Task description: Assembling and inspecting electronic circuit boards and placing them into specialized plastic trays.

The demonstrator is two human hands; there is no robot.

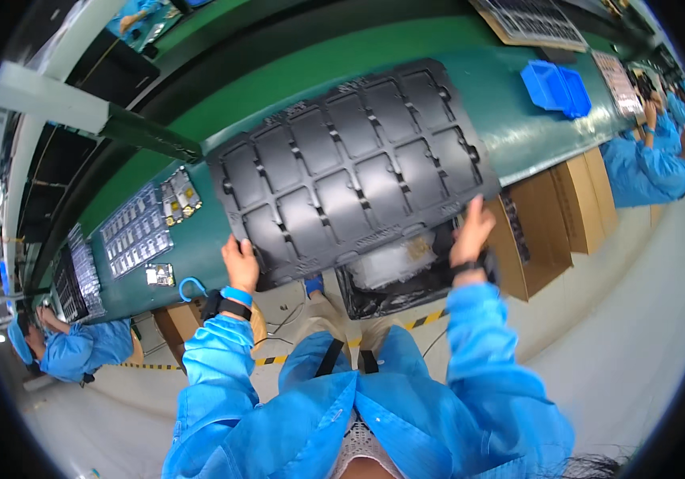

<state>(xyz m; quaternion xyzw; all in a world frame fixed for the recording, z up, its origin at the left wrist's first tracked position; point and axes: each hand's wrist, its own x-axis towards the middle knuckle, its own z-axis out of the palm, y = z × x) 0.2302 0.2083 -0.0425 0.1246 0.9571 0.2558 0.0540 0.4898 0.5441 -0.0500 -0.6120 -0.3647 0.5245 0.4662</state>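
A large black plastic tray [350, 180] with rows of moulded, shallow pockets spans the space between my hands, its far part over the green workbench. No parts show in its pockets. My left hand [240, 265] grips the near left corner, thumb and fingers closed at the edge. At the near right corner my right hand [472, 231] holds the edge in the same way. Below the tray's near edge stands a black-lined bin [394, 303] with a clear plastic bag [390, 265] in it, partly hidden by the tray.
Blue plastic bins [556, 88] stand on the green bench [510, 104]. Left of the tray lie circuit boards [180, 196] and a clear blister tray [136, 231]. Open cardboard boxes [546, 223] sit below the bench at right. Co-workers in blue sit at both sides.
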